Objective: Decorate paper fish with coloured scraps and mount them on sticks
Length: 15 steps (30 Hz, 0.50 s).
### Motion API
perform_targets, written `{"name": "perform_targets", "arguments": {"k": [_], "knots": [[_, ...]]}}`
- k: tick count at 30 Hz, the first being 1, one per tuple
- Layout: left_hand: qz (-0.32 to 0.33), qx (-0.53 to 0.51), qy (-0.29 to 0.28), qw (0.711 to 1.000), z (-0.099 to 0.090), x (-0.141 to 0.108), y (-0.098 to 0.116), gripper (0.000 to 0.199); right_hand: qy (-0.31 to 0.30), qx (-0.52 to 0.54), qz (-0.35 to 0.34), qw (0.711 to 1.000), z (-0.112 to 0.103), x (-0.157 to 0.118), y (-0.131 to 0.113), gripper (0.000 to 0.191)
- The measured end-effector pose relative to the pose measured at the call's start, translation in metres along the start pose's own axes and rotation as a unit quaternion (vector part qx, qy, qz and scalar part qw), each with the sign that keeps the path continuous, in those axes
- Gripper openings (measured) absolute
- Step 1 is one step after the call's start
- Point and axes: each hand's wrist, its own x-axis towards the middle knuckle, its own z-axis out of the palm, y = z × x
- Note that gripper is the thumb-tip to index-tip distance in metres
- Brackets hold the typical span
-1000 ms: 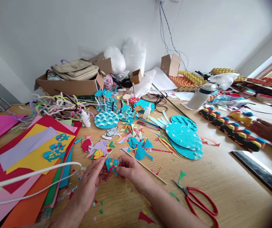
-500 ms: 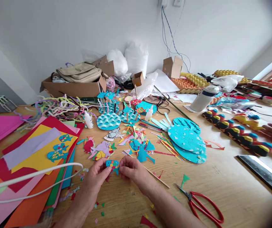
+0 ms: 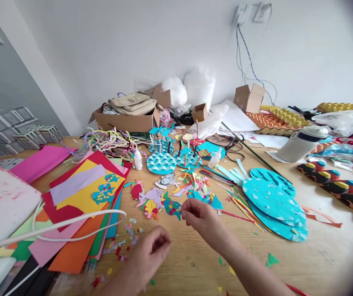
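Note:
A blue paper fish [image 3: 173,208] with coloured dots is pinched by its tail in my right hand [image 3: 201,220]. It is close to the right of a pile of cut-out paper fish [image 3: 152,198] in purple, yellow and red. My left hand [image 3: 154,253] hovers nearer to me, its fingers curled towards the thumb, with nothing visible in them. Beneath it the wood shows, and small paper dots [image 3: 130,236] are scattered to its left. Blue paper scraps [image 3: 215,202] lie just beyond my right hand. Several more blue fish [image 3: 104,193] rest on yellow paper.
Coloured paper sheets [image 3: 68,250] are stacked at left, with a white cable [image 3: 80,216] looping above them. Blue wave-covered discs [image 3: 161,163], glue bottles [image 3: 138,159] and pipe cleaners [image 3: 108,142] stand farther back. Large blue ovals [image 3: 268,197] and a white flask [image 3: 299,146] are at right.
My left hand has let go of the blue fish and drawn back. My right hand keeps it by the tail, beside the fish pile. The view has swung left, and the co-worker's hand is out of sight.

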Motion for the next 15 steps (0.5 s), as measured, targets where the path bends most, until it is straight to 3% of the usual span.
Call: {"name": "perform_targets", "arguments": {"k": [3,5,7,11,15], "knots": [[0.108,0.198,-0.042,0.973,0.005,-0.010,-0.005,0.014,-0.018,-0.088,-0.035,0.995,0.004,0.022,-0.022,0.007],[0.195,0.299,-0.071,0.931,0.010,-0.013,-0.010,0.016,-0.039,-0.125,-0.058,0.990,0.018,0.044,-0.035,0.008],[0.267,0.366,-0.066,0.889,0.015,-0.014,-0.018,0.013,-0.074,-0.134,-0.050,0.987,0.039,0.068,-0.044,0.009],[0.363,0.420,-0.020,0.832,0.023,-0.009,-0.037,0.020,-0.144,-0.130,-0.037,0.980,0.091,0.109,-0.059,0.009],[0.408,0.415,0.014,0.813,0.029,-0.006,-0.052,0.025,-0.185,-0.146,-0.027,0.971,0.139,0.131,-0.072,0.007]]}}
